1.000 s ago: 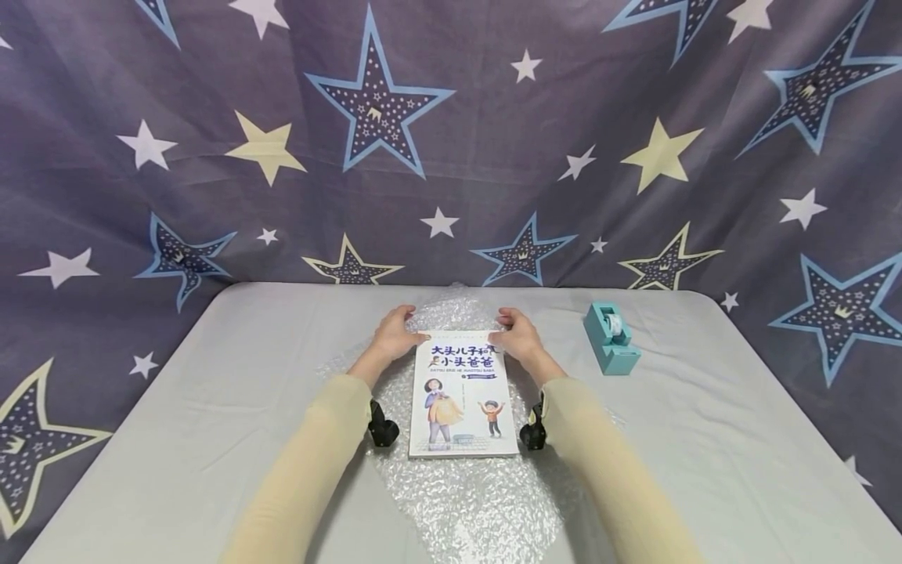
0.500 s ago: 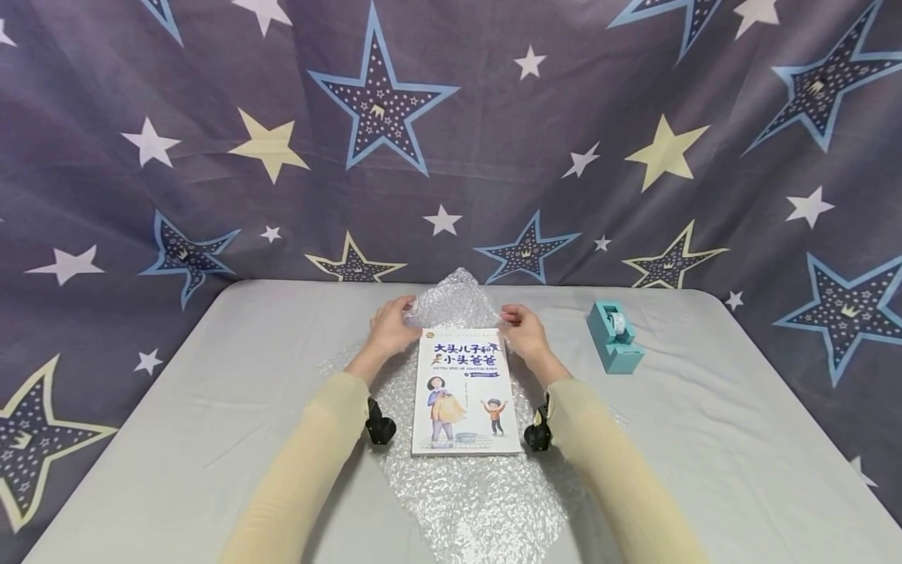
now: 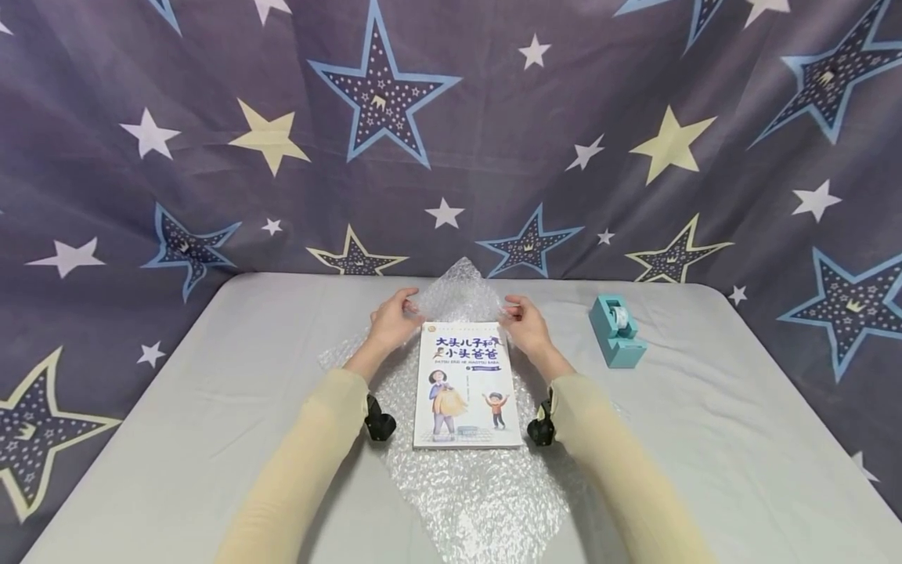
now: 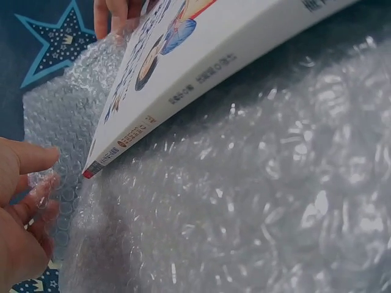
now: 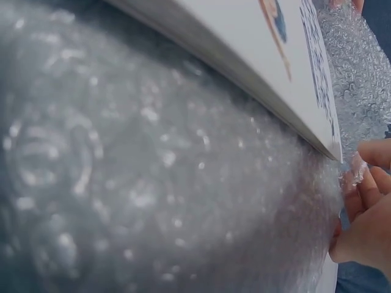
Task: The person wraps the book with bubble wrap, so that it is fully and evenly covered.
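Observation:
A white paperback book [image 3: 468,388] with blue Chinese lettering and cartoon figures lies face up on a sheet of bubble wrap [image 3: 486,489]. The far end of the wrap rises in a peak behind the book's top edge. At the book's top left corner, my left hand [image 3: 391,323] holds the wrap's edge between thumb and fingers, as the left wrist view shows. On the opposite side, my right hand [image 3: 527,327] pinches the wrap beside the top right corner; a crumpled bit shows among its fingers [image 5: 366,186] in the right wrist view.
A teal tape dispenser [image 3: 616,333] with a roll of clear tape stands to the right on the grey-white covered table [image 3: 211,439]. Behind the table's far edge hangs a dark curtain [image 3: 486,157] printed with stars.
Both hands have left the book's top corners and taken the wrap at either side. The wrap's far end has lifted into a peak. The head view has shifted slightly.

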A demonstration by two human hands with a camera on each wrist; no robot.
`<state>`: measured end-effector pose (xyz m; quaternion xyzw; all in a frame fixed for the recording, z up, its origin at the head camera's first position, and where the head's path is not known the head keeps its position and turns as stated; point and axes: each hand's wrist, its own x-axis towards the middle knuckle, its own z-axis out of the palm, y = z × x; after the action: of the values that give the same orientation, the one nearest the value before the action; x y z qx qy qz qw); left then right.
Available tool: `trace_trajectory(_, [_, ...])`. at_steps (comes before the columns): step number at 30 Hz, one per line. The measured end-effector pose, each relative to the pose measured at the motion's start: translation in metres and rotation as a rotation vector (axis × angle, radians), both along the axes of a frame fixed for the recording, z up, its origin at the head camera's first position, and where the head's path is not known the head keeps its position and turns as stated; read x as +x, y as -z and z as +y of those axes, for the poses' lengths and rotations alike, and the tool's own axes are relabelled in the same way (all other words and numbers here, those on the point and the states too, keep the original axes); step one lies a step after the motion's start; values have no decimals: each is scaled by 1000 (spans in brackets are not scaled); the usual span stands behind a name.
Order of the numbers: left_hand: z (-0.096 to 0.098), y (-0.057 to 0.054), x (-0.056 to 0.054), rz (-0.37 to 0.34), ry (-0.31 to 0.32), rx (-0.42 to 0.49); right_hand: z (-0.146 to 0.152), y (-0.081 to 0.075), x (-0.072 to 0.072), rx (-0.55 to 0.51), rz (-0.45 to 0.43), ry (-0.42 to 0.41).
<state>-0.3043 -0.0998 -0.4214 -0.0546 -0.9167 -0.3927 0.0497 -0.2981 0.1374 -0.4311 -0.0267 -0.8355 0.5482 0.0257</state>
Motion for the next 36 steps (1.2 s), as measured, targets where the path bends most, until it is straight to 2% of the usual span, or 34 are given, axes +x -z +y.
trace_trajectory(5, [0, 1, 0, 5, 25, -5, 1, 0, 0, 49, 26, -17])
trace_trajectory(10, [-1, 2, 4, -5, 29, 3, 2, 5, 2, 75, 36, -31])
trace_trajectory(21, [-3, -1, 5, -10, 36, 7, 1, -1, 5, 96, -13, -58])
trace_trajectory(31, [10, -8, 7, 5, 92, -41, 0, -7, 10, 229, -33, -107])
trace_trajectory(36, [16, -9, 9, 7, 93, -23, -2, -8, 12, 239, -1, -126])
